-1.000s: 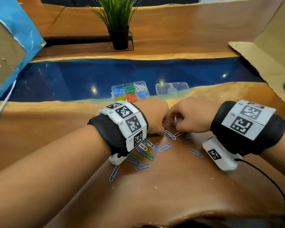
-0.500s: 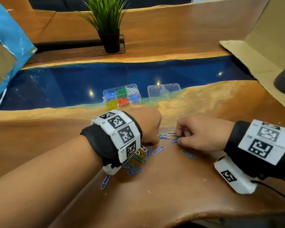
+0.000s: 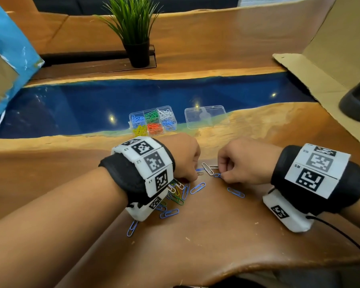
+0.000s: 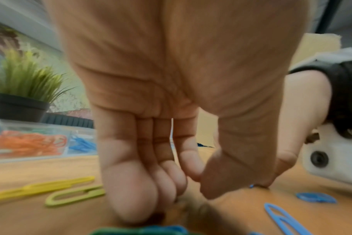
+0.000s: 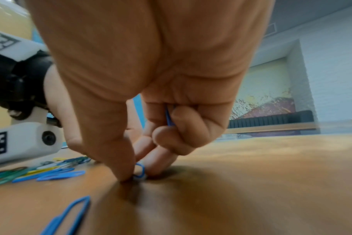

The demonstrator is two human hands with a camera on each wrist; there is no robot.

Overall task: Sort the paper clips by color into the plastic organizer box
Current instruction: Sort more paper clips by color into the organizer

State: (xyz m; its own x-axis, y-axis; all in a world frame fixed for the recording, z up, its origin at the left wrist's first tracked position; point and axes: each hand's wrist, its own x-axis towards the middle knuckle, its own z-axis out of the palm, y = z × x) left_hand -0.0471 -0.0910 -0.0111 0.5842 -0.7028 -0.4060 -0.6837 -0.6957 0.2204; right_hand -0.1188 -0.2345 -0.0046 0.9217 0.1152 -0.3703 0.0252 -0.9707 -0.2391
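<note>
The clear organizer box (image 3: pixel 131 121) sits beyond my hands, its compartments holding blue, green, white, yellow and red clips. Loose paper clips (image 3: pixel 197 188) lie scattered on the wood, mostly blue, with a green and yellow heap (image 3: pixel 177 195) beside my left wrist. My right hand (image 3: pixel 223 176) pinches a blue clip (image 5: pixel 139 171) against the table with thumb and forefinger. Another blue clip (image 5: pixel 168 118) is tucked under its curled outer fingers. My left hand (image 3: pixel 192 174) is curled, fingertips (image 4: pixel 131 198) down on the table and thumb against forefinger. Nothing shows in that pinch.
The box's clear lid (image 3: pixel 206 117) lies to the right of it. A potted plant (image 3: pixel 136 38) stands at the back. Cardboard (image 3: pixel 320 65) rises at the right, with a dark object (image 3: pixel 357 104) on it. A blue board (image 3: pixel 6 59) leans at the left. The table's near edge curves below my wrists.
My hands were touching a second ago. The right hand has since drawn away to the right and now pinches a clip on the table. The left hand has barely moved.
</note>
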